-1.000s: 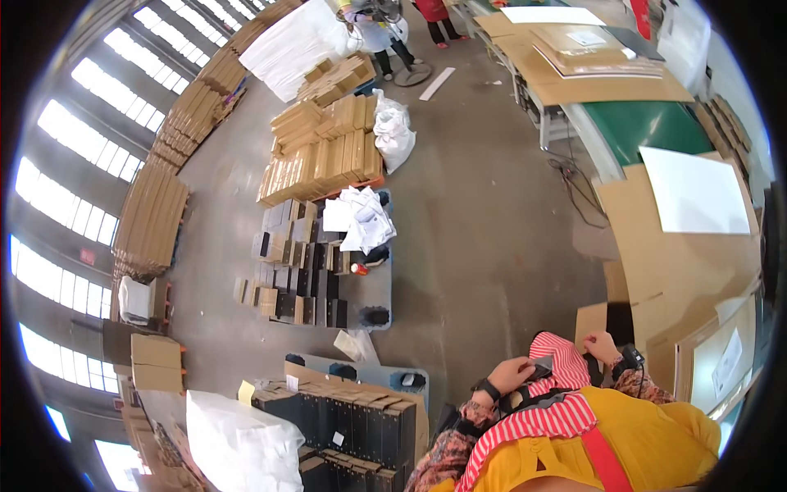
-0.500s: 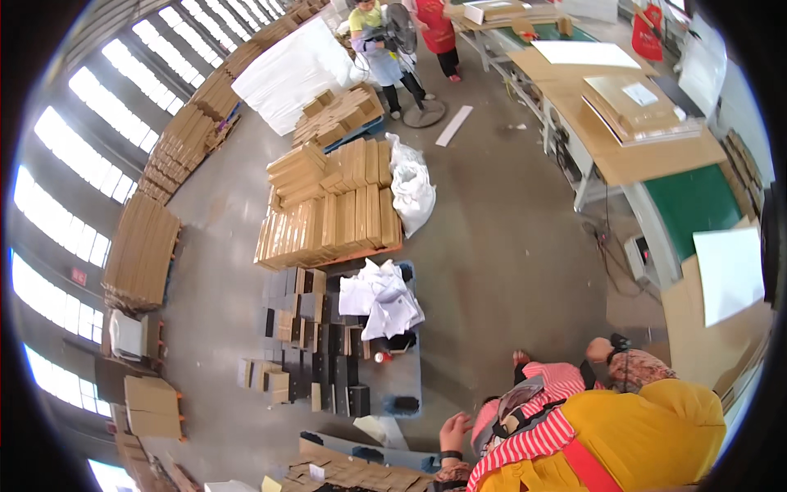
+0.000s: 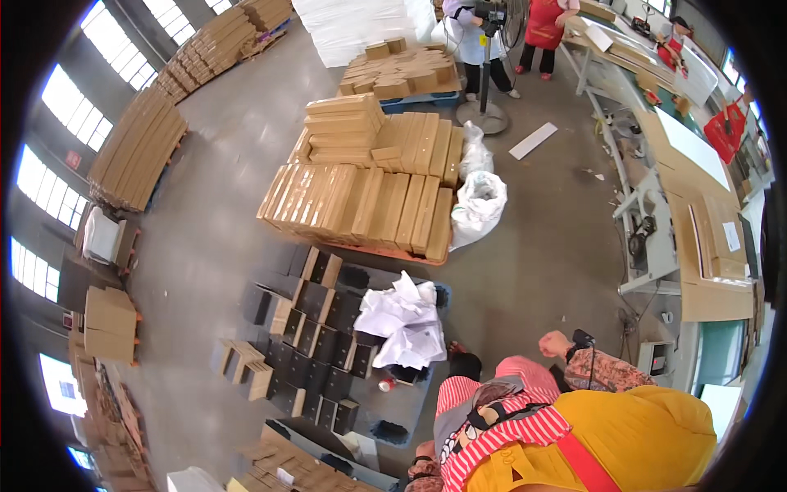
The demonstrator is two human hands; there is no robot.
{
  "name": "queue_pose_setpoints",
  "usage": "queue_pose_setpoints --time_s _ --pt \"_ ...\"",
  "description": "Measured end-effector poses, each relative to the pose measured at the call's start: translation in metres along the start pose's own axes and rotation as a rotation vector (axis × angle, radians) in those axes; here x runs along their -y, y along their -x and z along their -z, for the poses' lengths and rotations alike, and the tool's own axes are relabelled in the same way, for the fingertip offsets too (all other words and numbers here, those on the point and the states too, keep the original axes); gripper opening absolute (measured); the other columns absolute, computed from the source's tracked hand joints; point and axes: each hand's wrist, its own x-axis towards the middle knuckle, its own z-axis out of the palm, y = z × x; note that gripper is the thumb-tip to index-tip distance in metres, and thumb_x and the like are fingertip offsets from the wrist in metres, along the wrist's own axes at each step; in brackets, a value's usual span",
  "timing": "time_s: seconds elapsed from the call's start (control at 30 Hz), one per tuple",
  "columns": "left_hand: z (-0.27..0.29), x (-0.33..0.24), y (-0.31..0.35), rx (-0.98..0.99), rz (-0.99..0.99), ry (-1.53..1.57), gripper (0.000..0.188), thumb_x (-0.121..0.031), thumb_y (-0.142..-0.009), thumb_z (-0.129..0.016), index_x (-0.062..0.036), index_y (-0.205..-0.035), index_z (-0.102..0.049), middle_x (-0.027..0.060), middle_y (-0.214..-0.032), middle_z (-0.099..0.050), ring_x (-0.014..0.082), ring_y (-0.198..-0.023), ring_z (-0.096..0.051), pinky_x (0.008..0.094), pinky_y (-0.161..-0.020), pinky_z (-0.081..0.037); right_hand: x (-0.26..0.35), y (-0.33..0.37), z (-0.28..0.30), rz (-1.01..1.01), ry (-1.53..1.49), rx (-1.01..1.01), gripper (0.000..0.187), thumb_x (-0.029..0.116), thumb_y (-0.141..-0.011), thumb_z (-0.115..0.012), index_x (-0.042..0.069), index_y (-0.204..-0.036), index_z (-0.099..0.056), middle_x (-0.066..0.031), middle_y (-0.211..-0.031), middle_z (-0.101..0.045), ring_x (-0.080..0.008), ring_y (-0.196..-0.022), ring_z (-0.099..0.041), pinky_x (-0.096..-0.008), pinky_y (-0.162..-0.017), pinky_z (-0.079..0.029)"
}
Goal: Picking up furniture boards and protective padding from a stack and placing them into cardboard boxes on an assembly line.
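Note:
My right hand (image 3: 556, 344) is out in front of my body over the bare floor, its fingers curled in and nothing seen in them. A dark strap sits round that wrist, above a patterned sleeve (image 3: 611, 369). Close to my body at the lower edge, my left hand (image 3: 424, 449) shows only in part, and its fingers are hidden. Nearest to it is a blue pallet (image 3: 418, 422) bearing black and brown box-like pieces (image 3: 316, 344), a heap of crumpled white sheets (image 3: 403, 320) and a small red-and-white can (image 3: 386, 384).
Stacked brown cartons (image 3: 352, 205) stand on an orange pallet ahead, beside white sacks (image 3: 479, 209). Workbenches (image 3: 705, 303) with flat cardboard line the right. A fan stand (image 3: 484, 119) and people are at the back. A white strip (image 3: 533, 141) lies on the floor.
The view has turned and shifted, with the benches now farther right and the carton stack nearer. My right hand has swung forward; my left has dropped back toward my body.

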Motion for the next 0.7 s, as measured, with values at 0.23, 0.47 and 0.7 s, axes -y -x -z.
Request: queue_pose_setpoints --time_s 0.23,0.47,0.7 --pt "0.178 -0.032 -0.097 -0.24 0.445 1.349 0.03 -0.022 -0.093 -0.062 0.0015 -0.112 -0.067 0.0117 -0.097 -0.073 0.0196 -0.075 -0.071 0.0291 -0.059 -0.054 0.019 -0.128 0.034 0.325 0.986 0.099 0.017 0.021 -0.068 -0.07 0.011 -0.08 -0.075 -0.0116 -0.083 -0.072 -0.033 -0.077 -0.07 -0.0427 -0.07 -0.057" --pt "0.274 -0.09 -0.197 -0.521 0.435 1.614 0.03 -0.014 -0.096 -0.062 0.0047 -0.119 -0.06 0.0147 -0.101 -0.069 0.0211 -0.088 -0.069 0.0334 -0.069 -0.058 0.274 -0.334 0.012 0.973 1.259 0.115 0.012 0.024 -0.05 -0.068 0.013 -0.055 -0.066 -0.0108 -0.061 -0.062 -0.0349 -0.059 -0.061 -0.0463 -0.052 -0.047" --pt "0.28 -0.196 -0.249 -0.277 0.694 1.609 0.032 -0.019 -0.1 -0.059 0.0055 -0.121 -0.057 0.0172 -0.104 -0.071 0.0247 -0.082 -0.072 0.0324 -0.075 -0.059 0.491 -0.585 -0.096 0.522 0.479 -0.289 0.033 0.03 -0.082 -0.069 0.006 -0.105 -0.066 -0.0138 -0.102 -0.069 -0.0323 -0.096 -0.067 -0.0431 -0.081 -0.051"
